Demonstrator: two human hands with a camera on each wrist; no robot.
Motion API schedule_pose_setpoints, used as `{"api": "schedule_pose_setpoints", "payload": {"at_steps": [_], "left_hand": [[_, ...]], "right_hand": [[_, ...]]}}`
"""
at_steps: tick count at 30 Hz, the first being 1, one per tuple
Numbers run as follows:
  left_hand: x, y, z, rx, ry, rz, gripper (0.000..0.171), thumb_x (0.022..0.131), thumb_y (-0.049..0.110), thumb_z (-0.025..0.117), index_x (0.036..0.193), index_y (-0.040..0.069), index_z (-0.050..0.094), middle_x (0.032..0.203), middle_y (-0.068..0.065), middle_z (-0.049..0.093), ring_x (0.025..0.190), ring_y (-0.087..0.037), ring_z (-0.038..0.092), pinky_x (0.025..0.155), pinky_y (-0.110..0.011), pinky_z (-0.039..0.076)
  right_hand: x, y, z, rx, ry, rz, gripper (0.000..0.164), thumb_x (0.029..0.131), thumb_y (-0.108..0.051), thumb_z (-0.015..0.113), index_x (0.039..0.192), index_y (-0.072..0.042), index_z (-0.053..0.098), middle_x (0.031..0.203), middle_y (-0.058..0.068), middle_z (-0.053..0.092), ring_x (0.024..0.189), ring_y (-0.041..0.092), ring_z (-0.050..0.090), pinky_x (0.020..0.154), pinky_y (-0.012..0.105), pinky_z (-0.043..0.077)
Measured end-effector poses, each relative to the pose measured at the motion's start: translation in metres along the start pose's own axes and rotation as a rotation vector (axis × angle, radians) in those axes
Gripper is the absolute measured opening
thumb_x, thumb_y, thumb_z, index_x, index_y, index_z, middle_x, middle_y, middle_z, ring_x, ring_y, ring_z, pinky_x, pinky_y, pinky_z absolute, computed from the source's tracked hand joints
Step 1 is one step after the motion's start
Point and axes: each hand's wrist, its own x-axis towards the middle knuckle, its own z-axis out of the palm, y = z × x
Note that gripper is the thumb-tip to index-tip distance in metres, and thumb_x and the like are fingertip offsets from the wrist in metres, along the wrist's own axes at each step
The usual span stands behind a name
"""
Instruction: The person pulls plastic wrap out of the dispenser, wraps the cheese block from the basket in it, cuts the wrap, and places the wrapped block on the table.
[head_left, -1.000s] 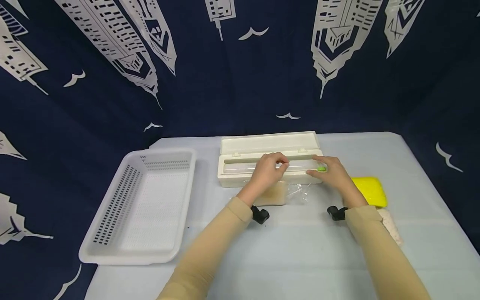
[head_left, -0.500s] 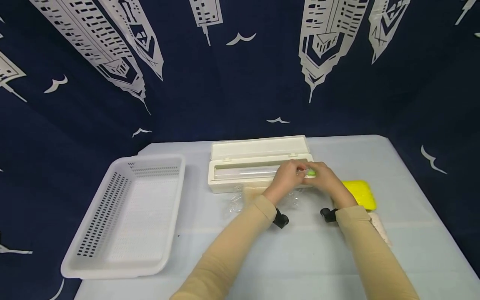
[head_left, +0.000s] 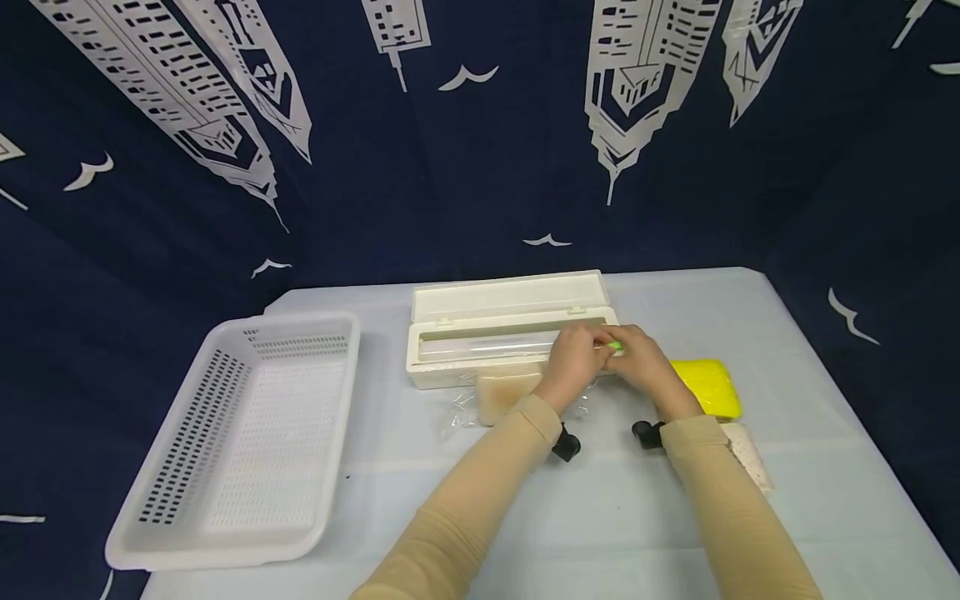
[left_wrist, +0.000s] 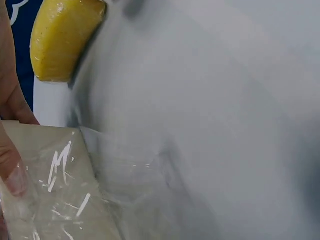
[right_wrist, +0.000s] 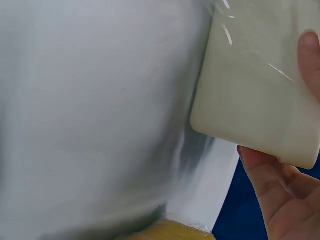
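In the head view a long cream box [head_left: 442,379] lies at the back of the table, its lid [head_left: 510,298] raised. Inside is a clear roll that looks like cling film [head_left: 487,344], with a bright green piece [head_left: 615,344] at its right end. My left hand [head_left: 573,358] and right hand [head_left: 641,358] meet there, pinching at the roll's end; the fingertips partly hide one another. Up close in the left wrist view, the left thumb [left_wrist: 14,172] lies against the box's front. The right wrist view has the right hand [right_wrist: 290,205] round the box's end.
A white perforated basket [head_left: 123,546] stands at the left. In front of the box lies a beige block in clear wrap [head_left: 498,396]. Right of the hands are a yellow wrapped block [head_left: 708,387] and an off-white speckled piece [head_left: 747,457]. Dark patterned cloth hangs behind.
My left hand has moved right along the roll to meet the right hand at its green end. The right hand stays there. The whole view has shifted slightly left.
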Motion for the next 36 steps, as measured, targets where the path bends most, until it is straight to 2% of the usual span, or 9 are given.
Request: {"api": "schedule_pose_setpoints", "payload": {"at_steps": [6,12,15,18,23,30,33,36], "left_hand": [[-0.001,0.002,-0.003,0.287,0.030,0.025,0.012,0.087,0.033,0.075,0.095,0.024,0.076,0.098,0.012,0.070,0.094,-0.008,0.055,0.078,-0.017,0.041],[-0.005,-0.008,-0.014,0.426,-0.010,0.025,0.014,0.086,0.033,0.075,0.099,0.026,0.075,0.102,0.012,0.069,0.095,-0.008,0.053,0.079,-0.018,0.042],[-0.009,-0.021,-0.028,0.439,-0.049,0.017,0.014,0.087,0.030,0.075,0.100,0.025,0.075,0.104,0.011,0.069,0.095,-0.008,0.054,0.081,-0.019,0.045],[-0.017,-0.039,-0.046,0.414,-0.085,0.002,0.014,0.087,0.026,0.075,0.100,0.021,0.076,0.103,0.009,0.070,0.094,-0.011,0.055,0.083,-0.022,0.047],[-0.037,-0.079,-0.084,0.343,-0.103,-0.054,0.012,0.089,0.019,0.073,0.099,0.014,0.076,0.098,0.001,0.070,0.091,-0.017,0.056,0.083,-0.027,0.048],[-0.077,-0.138,-0.131,0.308,0.014,-0.162,0.008,0.087,0.013,0.074,0.094,0.008,0.074,0.095,-0.005,0.070,0.089,-0.022,0.057,0.081,-0.035,0.047],[-0.092,-0.154,-0.144,0.308,0.067,-0.204,0.006,0.086,0.011,0.075,0.091,0.007,0.073,0.093,-0.006,0.070,0.088,-0.024,0.057,0.080,-0.037,0.048],[-0.101,-0.163,-0.154,0.323,0.096,-0.225,0.006,0.085,0.007,0.074,0.090,0.005,0.072,0.089,-0.008,0.070,0.085,-0.025,0.057,0.080,-0.037,0.048]], "right_hand": [[-0.001,-0.003,0.002,-0.011,0.007,0.021,0.058,0.086,-0.017,0.071,0.138,0.000,0.052,0.137,0.032,0.049,0.125,0.051,0.046,0.105,0.064,0.036],[-0.003,-0.006,0.002,-0.006,-0.008,0.024,0.066,0.086,-0.025,0.076,0.142,-0.002,0.049,0.139,0.032,0.047,0.128,0.051,0.044,0.108,0.062,0.034],[-0.003,-0.007,0.001,-0.021,-0.014,0.028,0.075,0.083,-0.033,0.078,0.145,-0.005,0.047,0.139,0.031,0.047,0.128,0.050,0.044,0.108,0.061,0.035],[-0.003,-0.006,0.000,-0.026,-0.029,0.041,0.080,0.082,-0.038,0.078,0.147,-0.007,0.044,0.140,0.032,0.045,0.128,0.049,0.044,0.108,0.062,0.034],[-0.003,-0.005,-0.001,-0.021,-0.056,0.049,0.082,0.083,-0.040,0.077,0.149,-0.008,0.041,0.142,0.032,0.042,0.130,0.049,0.041,0.109,0.062,0.032],[-0.004,-0.008,-0.002,-0.014,-0.074,0.058,0.081,0.085,-0.039,0.076,0.150,-0.009,0.039,0.144,0.033,0.039,0.130,0.050,0.039,0.110,0.063,0.030],[-0.003,-0.008,-0.001,-0.015,-0.087,0.065,0.082,0.085,-0.040,0.075,0.151,-0.009,0.037,0.146,0.033,0.037,0.132,0.050,0.037,0.110,0.064,0.029],[-0.002,-0.006,0.000,-0.026,-0.088,0.061,0.083,0.085,-0.042,0.076,0.151,-0.009,0.038,0.145,0.034,0.037,0.132,0.051,0.037,0.110,0.064,0.029]]}}
